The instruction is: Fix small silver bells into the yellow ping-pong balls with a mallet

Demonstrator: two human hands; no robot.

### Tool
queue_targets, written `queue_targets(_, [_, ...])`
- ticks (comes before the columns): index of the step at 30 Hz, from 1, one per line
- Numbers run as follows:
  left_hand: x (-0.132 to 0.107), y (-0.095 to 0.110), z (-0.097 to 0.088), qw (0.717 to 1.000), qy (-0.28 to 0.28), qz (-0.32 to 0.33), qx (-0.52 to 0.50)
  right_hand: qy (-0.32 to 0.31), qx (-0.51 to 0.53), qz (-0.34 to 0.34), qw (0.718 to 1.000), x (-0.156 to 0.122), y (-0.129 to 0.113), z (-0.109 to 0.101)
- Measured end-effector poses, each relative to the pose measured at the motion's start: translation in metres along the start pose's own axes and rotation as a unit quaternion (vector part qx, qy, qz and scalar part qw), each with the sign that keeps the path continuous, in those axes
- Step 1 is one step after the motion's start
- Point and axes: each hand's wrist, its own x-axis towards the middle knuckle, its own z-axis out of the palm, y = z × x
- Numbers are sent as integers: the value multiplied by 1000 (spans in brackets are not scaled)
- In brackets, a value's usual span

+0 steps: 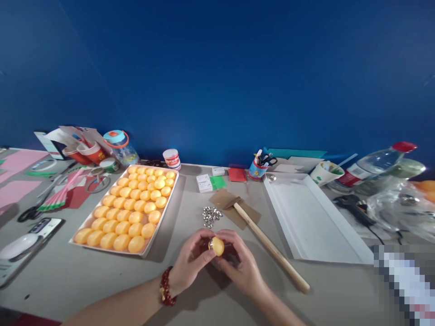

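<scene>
Near the table's front, my two hands meet around one orange ball (218, 246) that looks like a ping-pong ball. A shiny silver piece (211, 244) shows against its left side. My left hand (190, 262), with a dark red bead bracelet on the wrist, pinches the ball from the left. My right hand (242, 267) curls round it from the right; some of its fingertips are hidden. Just beyond them lies a heap of small silver metal pieces (211, 216). A wooden-handled hammer (272, 246) rests to the right, its head on brown sheets (249, 215).
A shallow box (154, 242) of orange balls stands left. On the right is a white tray (314, 217), then a glue gun (355, 210) and a plastic bottle (377, 165). Small white boxes (204, 183) and a pen cup (257, 170) line the back. Scissors (29, 213) lie far left.
</scene>
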Motion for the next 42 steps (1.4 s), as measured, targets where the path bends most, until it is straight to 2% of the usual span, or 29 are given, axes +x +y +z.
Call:
queue_targets(9, [-1, 1, 2, 1000, 0, -22, -12, -1, -18, -1, 1000, 0, 4, -2])
queue_targets(16, [-2, -2, 3, 998, -19, -22, -53, -13, -33, -36, 999, 4, -3, -3])
queue_targets(20, [-2, -4, -2, 998, 42, -22, -38, -27, -72, -51, 996, 5, -5, -6])
queue_targets(23, [3, -7, -6, 991, 111, -26, -64, -1, -128, -51, 991, 6, 2, -9])
queue_targets(25, [7, -9, -7, 983, 138, -36, -119, 28, -176, -37, 983, 8, 8, -11])
queue_targets(29, [10, -10, -8, 978, 127, -39, -159, 29, -258, -21, 965, 16, 15, -16])
queue_targets(33, [9, -6, -8, 985, 113, -32, -126, 1, -324, -23, 946, 34, 20, -20])
queue_targets(38, [8, -6, -7, 991, 99, -24, -87, 27, -394, 18, 919, 57, 26, -21])
queue_targets(42, [9, -8, -7, 990, 102, -24, -92, 37, -431, 20, 901, 66, 26, -16])
